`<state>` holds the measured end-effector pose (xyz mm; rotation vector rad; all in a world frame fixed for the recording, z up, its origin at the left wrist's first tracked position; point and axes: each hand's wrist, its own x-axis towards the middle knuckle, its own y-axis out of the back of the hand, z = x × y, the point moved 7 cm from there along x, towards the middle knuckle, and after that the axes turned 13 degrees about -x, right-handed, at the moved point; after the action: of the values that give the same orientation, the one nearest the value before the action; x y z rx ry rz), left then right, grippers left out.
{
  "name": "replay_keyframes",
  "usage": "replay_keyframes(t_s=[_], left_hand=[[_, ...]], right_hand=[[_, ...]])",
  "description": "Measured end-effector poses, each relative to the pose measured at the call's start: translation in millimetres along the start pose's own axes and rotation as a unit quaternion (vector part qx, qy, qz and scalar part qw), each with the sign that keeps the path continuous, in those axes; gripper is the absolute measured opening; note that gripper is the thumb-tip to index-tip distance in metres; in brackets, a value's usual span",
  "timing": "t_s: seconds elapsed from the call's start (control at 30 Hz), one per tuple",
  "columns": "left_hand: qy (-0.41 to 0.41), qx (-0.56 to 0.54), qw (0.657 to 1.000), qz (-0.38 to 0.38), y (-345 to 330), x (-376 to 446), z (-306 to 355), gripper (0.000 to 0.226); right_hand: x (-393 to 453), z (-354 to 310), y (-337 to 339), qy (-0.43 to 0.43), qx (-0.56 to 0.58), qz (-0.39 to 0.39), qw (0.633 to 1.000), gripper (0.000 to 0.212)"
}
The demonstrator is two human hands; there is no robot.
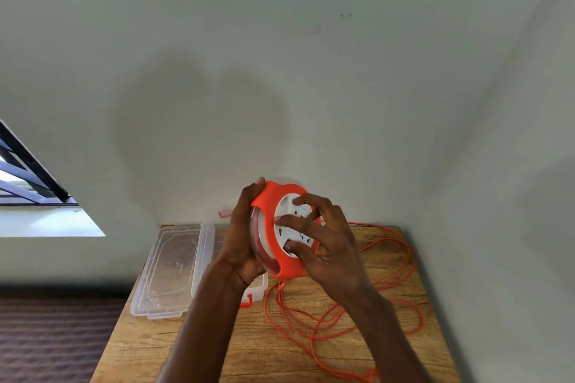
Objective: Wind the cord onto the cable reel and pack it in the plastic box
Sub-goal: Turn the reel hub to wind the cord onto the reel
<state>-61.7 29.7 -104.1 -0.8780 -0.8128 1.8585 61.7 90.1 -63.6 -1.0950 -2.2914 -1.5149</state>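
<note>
An orange cable reel (pixel 273 199) with a white socket face is held up above the table. My left hand (pixel 242 233) grips its left rim from behind. The fingertips of my right hand (pixel 323 239) are curled onto the white centre of the reel. The orange cord (pixel 342 317) hangs from the reel's bottom and lies in loose loops over the right half of the wooden table (pixel 155 348). The clear plastic box (pixel 259 284) with red clips stands behind my left forearm, mostly hidden.
The box's clear lid (pixel 168 267) lies flat at the table's back left. A wall rises directly behind the table and on the right. A window (pixel 28 183) is at the left, dark floor below it.
</note>
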Motion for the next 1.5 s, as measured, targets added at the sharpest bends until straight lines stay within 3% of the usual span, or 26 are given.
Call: replay_keyframes(t_s=[0.13, 0.33, 0.4, 0.5, 0.63, 0.7, 0.83, 0.93, 1.07, 1.17, 1.3, 1.5], left_hand=[[0.013, 0.002, 1.000, -0.003, 1, 2, -3, 0.061], [0.004, 0.011, 1.000, 0.011, 2, 2, 0, 0.059], [-0.001, 0.015, 1.000, 0.016, 2, 1, 0, 0.060], [-0.009, 0.033, 0.999, 0.022, 3, 1, -3, 0.060], [0.000, 0.065, 0.998, 0.016, 1, 1, -10, 0.057], [0.000, 0.057, 0.998, 0.012, -2, 1, -10, 0.056], [0.002, 0.003, 1.000, 0.019, -1, 2, 0, 0.069], [0.024, 0.004, 0.999, 0.021, 3, 1, 3, 0.071], [0.029, 0.016, 0.999, 0.025, 8, 2, 2, 0.066], [0.025, 0.009, 0.999, 0.029, 11, 1, 2, 0.064], [0.019, 0.010, 1.000, 0.019, 8, 1, 0, 0.064], [0.000, 0.030, 1.000, -0.002, -3, 2, -6, 0.059]], right_hand=[[-3, 1, -6, 0.007, 0.027, -0.009, 1.000, 0.038], [-5, -1, -7, 0.017, -0.005, -0.020, 1.000, 0.065], [-2, 4, -5, -0.024, 0.018, -0.023, 0.999, 0.078], [-2, 11, -1, -0.103, 0.051, 0.033, 0.993, 0.091], [-7, 22, 3, -0.223, 0.065, 0.134, 0.963, 0.067], [-5, 24, 2, -0.205, 0.076, 0.118, 0.969, 0.050], [-9, 23, 6, -0.069, 0.067, 0.072, 0.993, 0.032], [-10, 20, 2, 0.008, 0.002, 0.000, 1.000, 0.039], [-5, 20, 0, 0.002, -0.047, -0.043, 0.998, 0.043], [-2, 16, -4, 0.000, -0.080, -0.069, 0.994, 0.060], [-1, 12, 0, -0.010, -0.106, -0.050, 0.993, 0.069], [-6, 15, -2, -0.224, 0.008, 0.043, 0.974, 0.059]])
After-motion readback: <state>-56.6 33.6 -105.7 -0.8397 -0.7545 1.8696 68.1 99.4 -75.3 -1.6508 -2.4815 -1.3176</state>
